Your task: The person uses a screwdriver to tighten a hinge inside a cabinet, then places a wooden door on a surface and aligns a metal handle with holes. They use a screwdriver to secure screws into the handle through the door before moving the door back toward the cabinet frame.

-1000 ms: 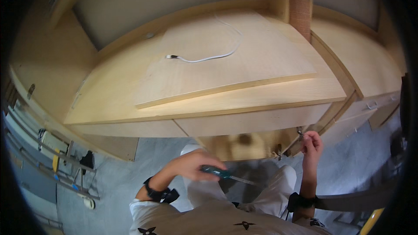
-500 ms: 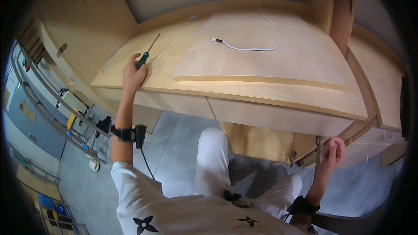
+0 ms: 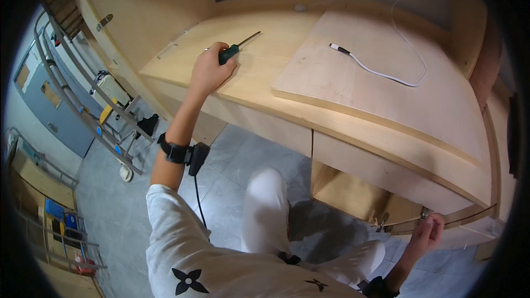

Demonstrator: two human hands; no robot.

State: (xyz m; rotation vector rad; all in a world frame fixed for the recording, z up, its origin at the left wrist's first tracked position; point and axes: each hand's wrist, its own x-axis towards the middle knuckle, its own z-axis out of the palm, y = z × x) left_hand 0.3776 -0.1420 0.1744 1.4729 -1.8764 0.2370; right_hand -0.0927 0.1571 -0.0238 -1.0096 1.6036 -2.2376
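My left hand (image 3: pixel 212 69) is over the left part of the wooden desk top, its fingers round the dark green handle of a screwdriver (image 3: pixel 228 53). The metal shaft points away and to the right, close above or on the wood; I cannot tell which. Low at the right, my right hand (image 3: pixel 427 235) is curled with the fingertips together, beside a metal hinge (image 3: pixel 425 213) under the desk front. Whatever those fingers hold, if anything, is too small to make out. Another metal hinge (image 3: pixel 382 221) sits on the open cabinet (image 3: pixel 345 190) below.
A loose pale board (image 3: pixel 381 66) lies on the desk top (image 3: pixel 265 85), with a white cable (image 3: pixel 381 76) across it. My knees are under the desk front. A metal ladder frame (image 3: pixel 83 105), a grey door (image 3: pixel 52 107) and a white shoe (image 3: pixel 126 174) are at the left.
My view has swung left, so the desk appears further right. The screwdriver has tipped lower and to the right in my left hand. My right hand stays near the hinge, still curled.
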